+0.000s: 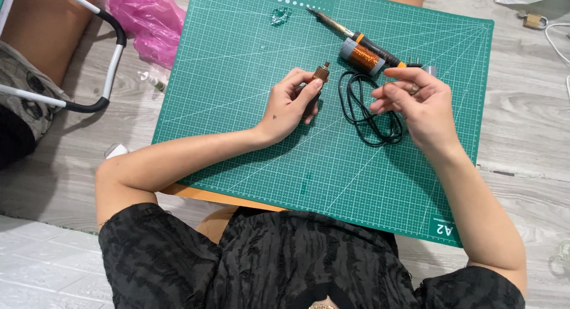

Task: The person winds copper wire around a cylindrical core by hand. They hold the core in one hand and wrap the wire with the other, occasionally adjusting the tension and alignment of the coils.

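— Pointing up and slightly right, away from the body, was how the brown tool [316, 83] was seen; its long axis ran from the palm toward the far edge of the green mat [237, 107].

— And how was it held?

— It was gripped by the left hand [291, 104], fingers curled around the lower part, so only the upper end was shown. That end was ribbed and copper-brown, with a small dark tip. It was kept just above the mat's middle.

— The right hand [415, 104]?

— It was raised over the mat with fingers loosely bent and fingertips drawn together; whether something thin was pinched could not be told. A ring was seen on one finger. The black cord [365, 110] was coiled on the mat, partly under that hand.

— What else was noted?

— A soldering iron [350, 35] was laid diagonally beyond the hands, tip toward the upper left. A coil of copper wire on a grey spool [362, 55] was lying against it. A pink bag [148, 21] was left on the floor off the mat's left corner.
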